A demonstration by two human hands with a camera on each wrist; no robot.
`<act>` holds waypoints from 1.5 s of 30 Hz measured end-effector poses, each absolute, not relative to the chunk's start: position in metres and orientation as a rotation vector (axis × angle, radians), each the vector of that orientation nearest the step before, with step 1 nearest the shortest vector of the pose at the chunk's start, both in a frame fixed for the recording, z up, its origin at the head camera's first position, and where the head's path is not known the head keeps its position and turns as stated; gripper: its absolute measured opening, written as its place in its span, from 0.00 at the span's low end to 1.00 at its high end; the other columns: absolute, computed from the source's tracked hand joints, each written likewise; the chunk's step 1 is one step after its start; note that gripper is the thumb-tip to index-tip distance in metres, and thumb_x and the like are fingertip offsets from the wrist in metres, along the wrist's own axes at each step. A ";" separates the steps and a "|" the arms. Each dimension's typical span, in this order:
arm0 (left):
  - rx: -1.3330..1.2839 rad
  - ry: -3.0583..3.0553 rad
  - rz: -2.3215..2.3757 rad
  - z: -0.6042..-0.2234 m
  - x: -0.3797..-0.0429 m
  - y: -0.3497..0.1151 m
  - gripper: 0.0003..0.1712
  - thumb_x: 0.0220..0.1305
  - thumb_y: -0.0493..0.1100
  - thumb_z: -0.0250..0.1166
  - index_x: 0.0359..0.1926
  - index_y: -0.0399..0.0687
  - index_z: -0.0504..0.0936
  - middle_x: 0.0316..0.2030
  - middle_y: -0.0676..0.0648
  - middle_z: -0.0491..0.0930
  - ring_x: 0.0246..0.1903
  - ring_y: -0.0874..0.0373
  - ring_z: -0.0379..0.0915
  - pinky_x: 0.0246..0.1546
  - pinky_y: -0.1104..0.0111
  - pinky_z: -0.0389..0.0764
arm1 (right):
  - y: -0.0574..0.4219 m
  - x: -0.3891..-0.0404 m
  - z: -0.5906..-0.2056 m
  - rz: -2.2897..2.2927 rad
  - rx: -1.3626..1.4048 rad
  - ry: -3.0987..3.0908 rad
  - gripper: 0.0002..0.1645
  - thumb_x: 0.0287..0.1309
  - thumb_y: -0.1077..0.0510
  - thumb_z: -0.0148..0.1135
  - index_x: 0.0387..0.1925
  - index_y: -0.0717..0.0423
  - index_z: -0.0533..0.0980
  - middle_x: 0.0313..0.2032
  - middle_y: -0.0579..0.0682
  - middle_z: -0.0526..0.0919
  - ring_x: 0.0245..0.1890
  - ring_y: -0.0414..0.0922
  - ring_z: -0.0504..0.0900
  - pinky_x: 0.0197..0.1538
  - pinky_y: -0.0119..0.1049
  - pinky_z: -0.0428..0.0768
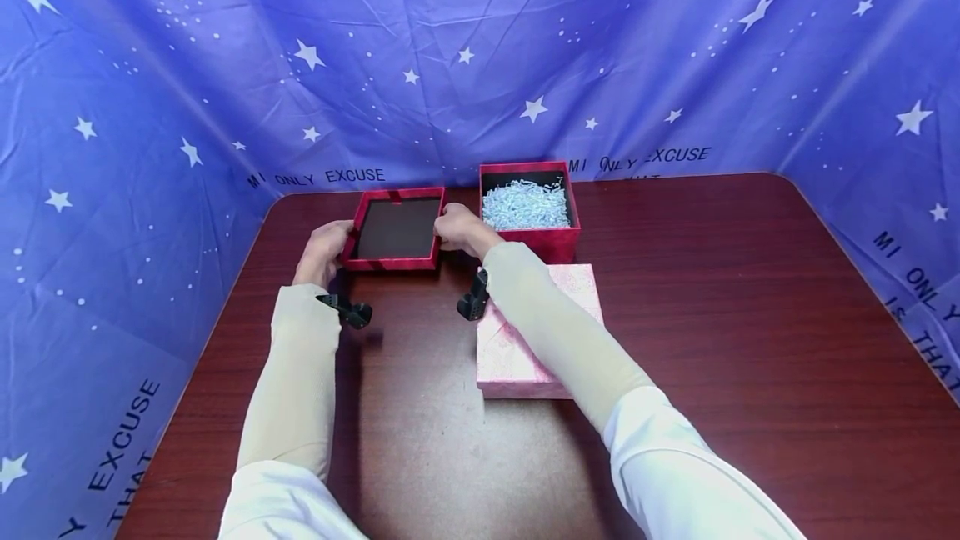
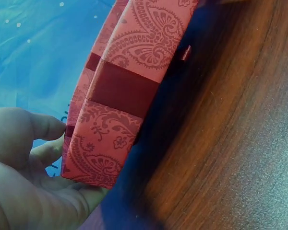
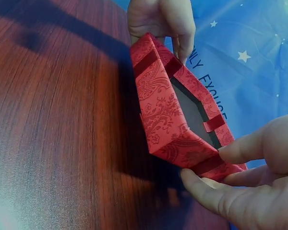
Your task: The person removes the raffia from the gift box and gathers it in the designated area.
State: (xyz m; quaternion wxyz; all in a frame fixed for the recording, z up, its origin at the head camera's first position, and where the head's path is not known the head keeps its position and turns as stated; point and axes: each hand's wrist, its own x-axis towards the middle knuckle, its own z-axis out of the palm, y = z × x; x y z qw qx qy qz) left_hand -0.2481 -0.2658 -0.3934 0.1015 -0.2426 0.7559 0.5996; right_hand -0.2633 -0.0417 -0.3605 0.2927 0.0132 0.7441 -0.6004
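Note:
A red box lid (image 1: 397,227) with a dark lining lies inside-up between the two hands at the back left. My left hand (image 1: 322,250) grips its left side, thumb at the rim and fingers beneath, as the left wrist view shows. On the opposite side my right hand (image 1: 463,228) pinches the wall between thumb and fingers. Paisley patterning and a darker ribbon band cover the lid's wall (image 2: 117,105). In the right wrist view the lid (image 3: 158,110) hangs close over the table, both hands on it.
A red box (image 1: 540,244) filled with pale blue shredded paper (image 1: 525,205) stands right of the lid. In front of it sits a pink patterned box (image 1: 510,357), partly covered by my right forearm. Blue starry cloth (image 1: 480,65) walls in the brown table (image 1: 712,315).

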 end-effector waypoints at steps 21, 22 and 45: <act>-0.706 2.325 1.729 -0.405 -0.248 -0.269 0.24 0.73 0.42 0.44 0.67 0.45 0.67 0.64 0.43 0.66 0.55 0.54 0.64 0.57 0.65 0.70 | -0.047 -0.267 -0.367 -1.418 0.007 2.010 0.26 0.64 0.65 0.38 0.62 0.67 0.54 0.49 0.56 0.62 0.24 0.45 0.61 0.61 0.45 0.76; -0.704 2.335 1.723 -0.405 -0.247 -0.269 0.24 0.73 0.43 0.44 0.67 0.45 0.68 0.63 0.43 0.66 0.54 0.54 0.64 0.56 0.66 0.70 | -0.047 -0.267 -0.367 -1.424 0.011 2.006 0.26 0.64 0.65 0.39 0.62 0.67 0.54 0.47 0.56 0.62 0.24 0.45 0.61 0.60 0.46 0.76; -0.898 2.515 1.786 -0.394 -0.246 -0.270 0.26 0.74 0.53 0.43 0.61 0.41 0.71 0.53 0.43 0.72 0.42 0.61 0.66 0.49 0.68 0.73 | -0.044 -0.265 -0.343 -1.168 -0.237 2.442 0.39 0.65 0.50 0.51 0.72 0.58 0.52 0.71 0.53 0.58 0.71 0.48 0.58 0.71 0.41 0.61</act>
